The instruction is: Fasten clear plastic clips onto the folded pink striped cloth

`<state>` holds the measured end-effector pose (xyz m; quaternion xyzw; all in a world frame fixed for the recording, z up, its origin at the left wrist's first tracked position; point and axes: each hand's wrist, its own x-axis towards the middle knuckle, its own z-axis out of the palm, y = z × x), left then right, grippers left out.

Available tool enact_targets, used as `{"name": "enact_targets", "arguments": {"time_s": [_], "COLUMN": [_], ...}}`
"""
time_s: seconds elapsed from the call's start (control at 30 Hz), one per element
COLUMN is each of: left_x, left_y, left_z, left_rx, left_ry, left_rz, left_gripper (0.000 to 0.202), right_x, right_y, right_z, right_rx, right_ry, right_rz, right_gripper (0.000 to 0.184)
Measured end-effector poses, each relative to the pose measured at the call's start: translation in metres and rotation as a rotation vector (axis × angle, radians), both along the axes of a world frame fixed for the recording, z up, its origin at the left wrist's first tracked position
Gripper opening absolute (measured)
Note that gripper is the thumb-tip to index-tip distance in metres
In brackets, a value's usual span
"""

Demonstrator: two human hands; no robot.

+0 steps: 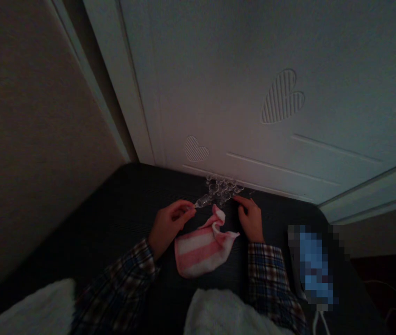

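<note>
My left hand (172, 224) is closed in a pinch at the near end of a small clear bottle-shaped piece (204, 201). Beyond it, against the white panel, lies a heap of small clear glass-like pieces (223, 187); their exact kind is too dim to make out. My right hand (253, 217) rests at the heap's right side, index finger stretched toward it and thumb apart, with nothing visible in its grasp. Between my hands a pink-and-white striped cloth (201, 253) lies crumpled at its far end.
Everything lies on a dark tabletop (114, 214) in a dim room. A white panel with embossed hearts (219, 107) rises behind it, and a wall (37, 130) stands at left. On the right is a blurred-out phone-like device (314, 267) with a white cable (320, 322).
</note>
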<state>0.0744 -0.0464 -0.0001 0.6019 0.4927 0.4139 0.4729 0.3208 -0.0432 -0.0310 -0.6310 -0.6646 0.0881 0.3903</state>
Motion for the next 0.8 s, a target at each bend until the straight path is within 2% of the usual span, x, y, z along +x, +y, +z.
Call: {"name": "enact_targets", "arguments": {"time_s": [0.8], "left_x": [-0.0002], "left_y": [0.0005], "left_z": [0.0007], "left_rx": [-0.014], "left_ry": [0.011], "left_rz": [-0.005], "left_gripper": [0.026], "right_x": [-0.0007], "right_y": [0.0019], "right_z": [-0.0018], "right_rx": [-0.052], "right_ry": [-0.010], "right_rz": [0.068], "right_gripper": [0.038]}}
